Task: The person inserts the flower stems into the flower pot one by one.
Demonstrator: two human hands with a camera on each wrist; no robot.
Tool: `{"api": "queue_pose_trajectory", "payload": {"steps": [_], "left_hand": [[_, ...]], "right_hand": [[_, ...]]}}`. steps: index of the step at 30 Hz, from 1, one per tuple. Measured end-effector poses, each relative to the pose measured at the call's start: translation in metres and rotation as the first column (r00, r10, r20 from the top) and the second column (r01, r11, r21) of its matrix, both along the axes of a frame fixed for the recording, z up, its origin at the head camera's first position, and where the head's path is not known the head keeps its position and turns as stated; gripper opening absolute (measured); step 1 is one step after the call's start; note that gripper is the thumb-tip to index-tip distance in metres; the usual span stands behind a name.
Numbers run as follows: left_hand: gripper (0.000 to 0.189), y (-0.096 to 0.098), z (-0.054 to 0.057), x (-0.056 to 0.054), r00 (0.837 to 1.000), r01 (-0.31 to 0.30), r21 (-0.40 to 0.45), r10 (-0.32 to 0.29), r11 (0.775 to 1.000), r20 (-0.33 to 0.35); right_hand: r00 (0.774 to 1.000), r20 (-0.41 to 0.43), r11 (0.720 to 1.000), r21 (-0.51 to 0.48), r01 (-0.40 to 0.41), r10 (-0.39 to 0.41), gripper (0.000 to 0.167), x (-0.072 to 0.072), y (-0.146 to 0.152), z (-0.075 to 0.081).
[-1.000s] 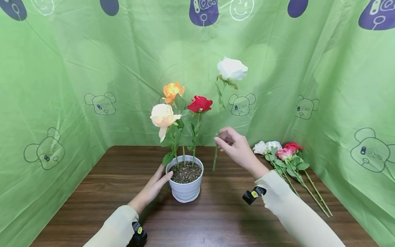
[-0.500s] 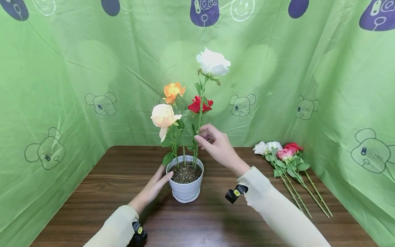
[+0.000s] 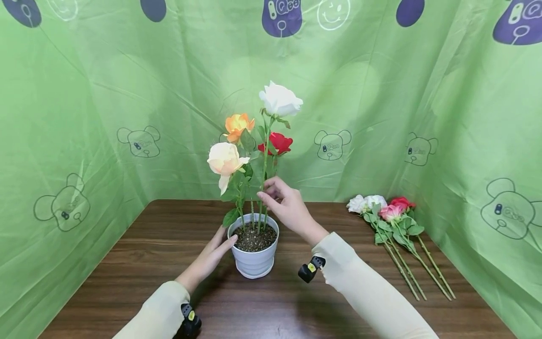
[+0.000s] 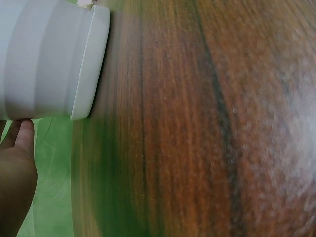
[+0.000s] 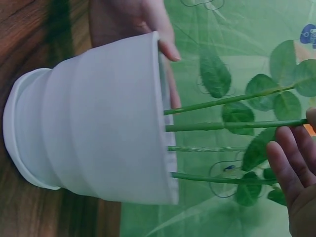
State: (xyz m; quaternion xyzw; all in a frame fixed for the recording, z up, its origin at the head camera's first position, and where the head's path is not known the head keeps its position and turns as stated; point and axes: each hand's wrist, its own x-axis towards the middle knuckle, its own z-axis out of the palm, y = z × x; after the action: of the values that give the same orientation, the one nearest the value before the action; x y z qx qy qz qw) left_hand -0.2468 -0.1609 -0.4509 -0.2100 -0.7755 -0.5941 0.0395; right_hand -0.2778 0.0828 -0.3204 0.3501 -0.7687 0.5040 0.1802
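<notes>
My left hand (image 3: 209, 258) holds the left side of a white ribbed flowerpot (image 3: 254, 262), its thumb at the rim and its fingers around the side. My right hand (image 3: 290, 207) pinches the green stem of a white rose (image 3: 280, 100) between thumb and fingers, above the pot. The rose stands upright, its lower end in the dark soil (image 3: 254, 241). An orange rose (image 3: 239, 126), a cream rose (image 3: 225, 161) and a red rose (image 3: 279, 143) stand in the same pot. In the right wrist view, several stems (image 5: 197, 127) rise from the rim beside the right fingers.
On the right of the dark wooden table (image 3: 139, 263) lie several cut roses: white roses (image 3: 366, 203), a pink rose (image 3: 392, 212) and a red rose (image 3: 403, 203), stems toward the front. A green printed cloth (image 3: 190, 94) surrounds the table.
My right hand has carried the white rose leftward from beside the pot to above it, then lowered its stem into the soil. My left hand has stayed on the pot.
</notes>
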Motion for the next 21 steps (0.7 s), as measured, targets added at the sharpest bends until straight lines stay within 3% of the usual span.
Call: {"api": "queue_pose_trajectory", "payload": {"steps": [8, 21], "left_hand": [[0.064, 0.0, -0.001, -0.002, 1.0, -0.002, -0.001, 0.002, 1.0, 0.003], [0.064, 0.0, -0.002, -0.001, 1.0, 0.006, 0.007, -0.006, 1.0, 0.005]], "right_hand": [[1.0, 0.029, 1.0, -0.004, 0.011, -0.011, 0.018, -0.003, -0.005, -0.011], [0.995, -0.087, 0.993, 0.096, 0.064, -0.056, 0.019, -0.009, -0.015, -0.022]]}}
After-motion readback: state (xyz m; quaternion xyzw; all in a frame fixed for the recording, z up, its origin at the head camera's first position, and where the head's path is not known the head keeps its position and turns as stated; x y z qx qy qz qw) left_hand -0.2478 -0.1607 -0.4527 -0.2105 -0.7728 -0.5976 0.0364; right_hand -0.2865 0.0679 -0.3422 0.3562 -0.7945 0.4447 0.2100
